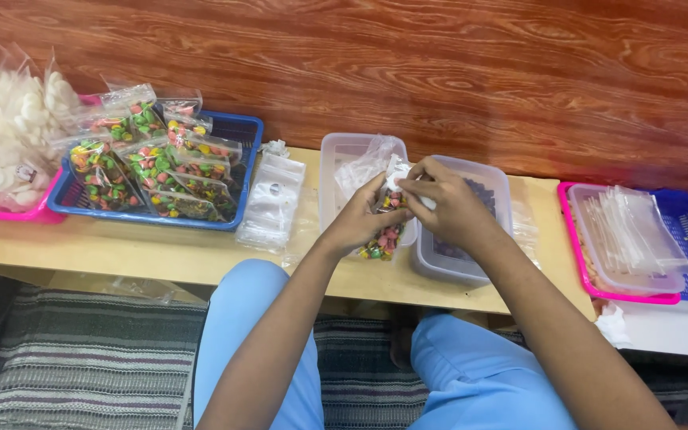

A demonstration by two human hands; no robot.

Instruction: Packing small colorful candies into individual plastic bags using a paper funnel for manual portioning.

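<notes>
Head view looks down on both hands meeting over a low wooden table [201,251]. The left hand [360,219] and the right hand [447,207] both pinch the top of a small clear bag [388,231] filled with coloured candies; the bag hangs between them, its lower part dangling just over the table edge and in front of a clear tub [336,159] that lies behind the left hand. Fingers of both hands are closed on the bag's mouth, seemingly at its seal strip, though the exact contact is partly hidden by the knuckles.

The bag looks light and limp: thin plastic film, slippery, with loose hard pieces that shift and weigh down the bottom. It should be best held at the stiff top edge, pinched from both sides; a grip lower down would likely squeeze the candies and let the film slide.

Under the right hand sits a second clear tub [487,187] holding dark pieces. Left of the left hand lies a stack of empty zip bags [272,199], and further left a blue basket [244,127] of filled candy bags. Well to the right of the right hand, a pink tray [575,255] carries a tub of more empty bags.
</notes>
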